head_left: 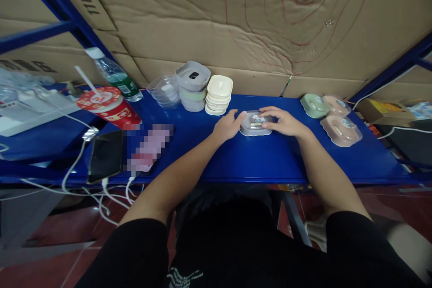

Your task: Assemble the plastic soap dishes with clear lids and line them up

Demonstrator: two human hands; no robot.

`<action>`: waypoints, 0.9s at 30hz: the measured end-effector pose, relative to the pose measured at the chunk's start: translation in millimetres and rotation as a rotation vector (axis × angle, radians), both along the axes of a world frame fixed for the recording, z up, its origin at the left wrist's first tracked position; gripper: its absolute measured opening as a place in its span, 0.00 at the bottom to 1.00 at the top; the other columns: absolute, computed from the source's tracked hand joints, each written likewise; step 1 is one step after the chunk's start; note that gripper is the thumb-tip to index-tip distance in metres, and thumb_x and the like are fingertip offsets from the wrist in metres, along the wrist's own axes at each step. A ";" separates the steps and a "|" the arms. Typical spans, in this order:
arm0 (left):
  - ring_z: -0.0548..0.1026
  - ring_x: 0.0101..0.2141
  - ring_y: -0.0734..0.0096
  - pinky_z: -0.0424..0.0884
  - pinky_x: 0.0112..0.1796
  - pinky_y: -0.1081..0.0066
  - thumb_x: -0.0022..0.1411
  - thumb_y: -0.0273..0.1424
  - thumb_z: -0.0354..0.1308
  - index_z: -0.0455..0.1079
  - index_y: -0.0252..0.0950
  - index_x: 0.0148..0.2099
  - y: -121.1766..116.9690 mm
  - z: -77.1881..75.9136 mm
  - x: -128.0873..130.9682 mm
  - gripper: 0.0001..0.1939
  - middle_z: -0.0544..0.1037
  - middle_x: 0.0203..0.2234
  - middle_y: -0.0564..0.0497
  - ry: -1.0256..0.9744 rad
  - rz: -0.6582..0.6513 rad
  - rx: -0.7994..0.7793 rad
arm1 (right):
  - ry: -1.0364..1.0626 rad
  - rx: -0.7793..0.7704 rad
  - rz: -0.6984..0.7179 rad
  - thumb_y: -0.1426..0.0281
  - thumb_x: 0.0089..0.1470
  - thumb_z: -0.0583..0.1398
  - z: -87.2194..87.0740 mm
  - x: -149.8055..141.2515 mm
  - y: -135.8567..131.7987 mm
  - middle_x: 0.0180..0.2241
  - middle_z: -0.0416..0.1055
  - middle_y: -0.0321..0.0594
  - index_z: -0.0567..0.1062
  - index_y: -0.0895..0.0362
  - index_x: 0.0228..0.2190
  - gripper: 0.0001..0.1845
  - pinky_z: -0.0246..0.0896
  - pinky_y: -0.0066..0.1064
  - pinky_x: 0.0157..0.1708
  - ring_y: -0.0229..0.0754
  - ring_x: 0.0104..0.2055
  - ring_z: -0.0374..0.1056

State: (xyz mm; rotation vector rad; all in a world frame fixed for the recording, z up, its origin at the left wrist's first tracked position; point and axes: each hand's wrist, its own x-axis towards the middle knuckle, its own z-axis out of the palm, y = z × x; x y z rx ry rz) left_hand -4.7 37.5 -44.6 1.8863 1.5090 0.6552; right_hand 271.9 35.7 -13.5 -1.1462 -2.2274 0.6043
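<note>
A small grey box with a clear lid (pixel 251 131) sits on the blue tabletop, with a round sticker and a pale strip on its top. My left hand (pixel 229 126) holds its left side, the thumb lying against the lid's edge. From the right, my right hand (pixel 283 121) grips it, fingers over the back of the lid and thumb near the pale strip. Back left of the box stand a pile of cream trays (pixel 220 87), a pile of grey trays (pixel 193 76) with a greenish layer, and a stack of clear lids (pixel 165 92).
Lidded boxes, one green (pixel 313 105) and two pinkish (pixel 340 131), lie at the right. On the left are a red cup (pixel 113 108) with a straw, a water bottle (pixel 116 76) and two cabled phones (pixel 106 155). Cardboard (pixel 189 22) walls the back.
</note>
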 end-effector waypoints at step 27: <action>0.83 0.53 0.42 0.76 0.55 0.50 0.77 0.40 0.52 0.66 0.37 0.73 22.2 20.4 -43.5 0.28 0.87 0.46 0.41 0.236 0.251 0.328 | -0.652 0.060 -0.744 0.48 0.66 0.59 -29.2 52.5 31.0 0.79 0.53 0.58 0.75 0.58 0.67 0.38 0.38 0.75 0.72 0.75 0.79 0.43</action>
